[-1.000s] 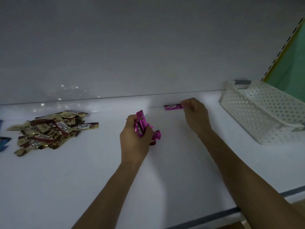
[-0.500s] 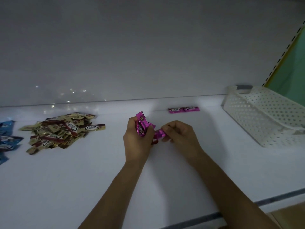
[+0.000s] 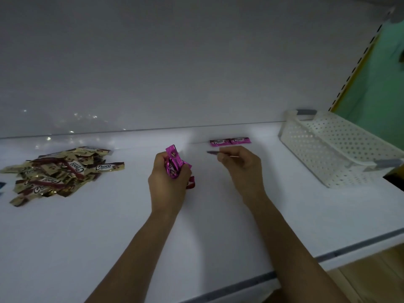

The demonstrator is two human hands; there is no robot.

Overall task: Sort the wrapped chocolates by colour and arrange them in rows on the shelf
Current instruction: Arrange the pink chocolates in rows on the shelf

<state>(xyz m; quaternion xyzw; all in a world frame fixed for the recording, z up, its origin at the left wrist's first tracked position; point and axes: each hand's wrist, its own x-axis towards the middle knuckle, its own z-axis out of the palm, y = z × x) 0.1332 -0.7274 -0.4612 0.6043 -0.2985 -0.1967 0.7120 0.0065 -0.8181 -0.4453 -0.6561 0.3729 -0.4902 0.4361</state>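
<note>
My left hand (image 3: 169, 184) is closed around a bunch of pink wrapped chocolates (image 3: 174, 160) held upright above the middle of the white shelf (image 3: 109, 232). My right hand (image 3: 242, 165) pinches a single pink chocolate (image 3: 212, 152) edge-on, just in front of two pink chocolates (image 3: 230, 141) that lie end to end in a row against the shelf's back wall. A heap of gold and brown chocolates (image 3: 59, 171) lies at the left.
A white perforated plastic basket (image 3: 336, 149) stands at the right end of the shelf. Blue wrappers (image 3: 1, 185) show at the far left edge. The shelf's front edge has a grey strip (image 3: 328, 254).
My right hand came back from the back wall to the bunch, took one pink chocolate and moved it toward the row, which grew from one to two pieces.
</note>
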